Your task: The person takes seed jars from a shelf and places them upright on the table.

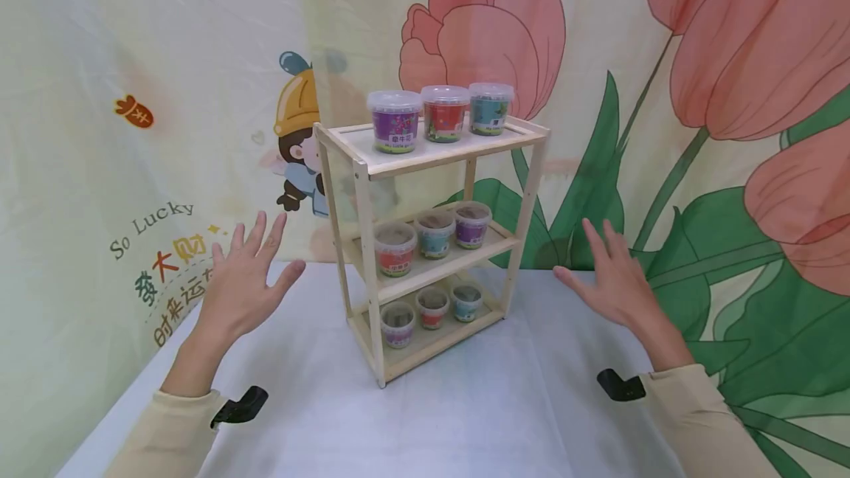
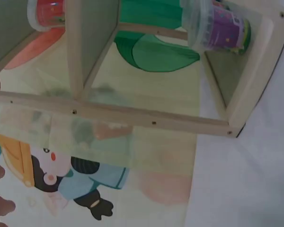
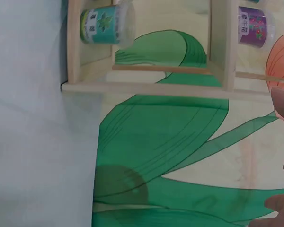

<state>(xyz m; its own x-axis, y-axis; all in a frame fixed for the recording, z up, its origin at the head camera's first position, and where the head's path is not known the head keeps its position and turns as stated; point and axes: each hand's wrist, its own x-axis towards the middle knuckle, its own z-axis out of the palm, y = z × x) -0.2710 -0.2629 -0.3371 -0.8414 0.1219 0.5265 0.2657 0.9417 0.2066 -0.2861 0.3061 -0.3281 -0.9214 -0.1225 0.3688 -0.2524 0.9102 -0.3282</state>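
Observation:
A three-tier wooden shelf [image 1: 451, 271] stands on the table, with three small lidded plastic tubs on each tier. On top are a purple tub [image 1: 395, 124], a red tub [image 1: 445, 115] and a teal tub [image 1: 490, 111]. The middle tier bears a red tub [image 1: 395, 251], a blue tub [image 1: 435, 234] and a purple tub [image 1: 472, 226]. Purple, red and blue tubs fill the bottom tier. My left hand [image 1: 249, 279] hovers left of the shelf, fingers spread, touching nothing. To its right my right hand [image 1: 614, 279] is likewise raised with straight fingers, holding nothing.
A white cloth covers the table [image 1: 465, 419] beneath the shelf. Behind hangs a printed fabric backdrop [image 1: 372, 35] with large tulips and a cartoon figure. Black straps or mounts [image 1: 240, 406] show at both wrists, over beige sleeves [image 1: 704, 419].

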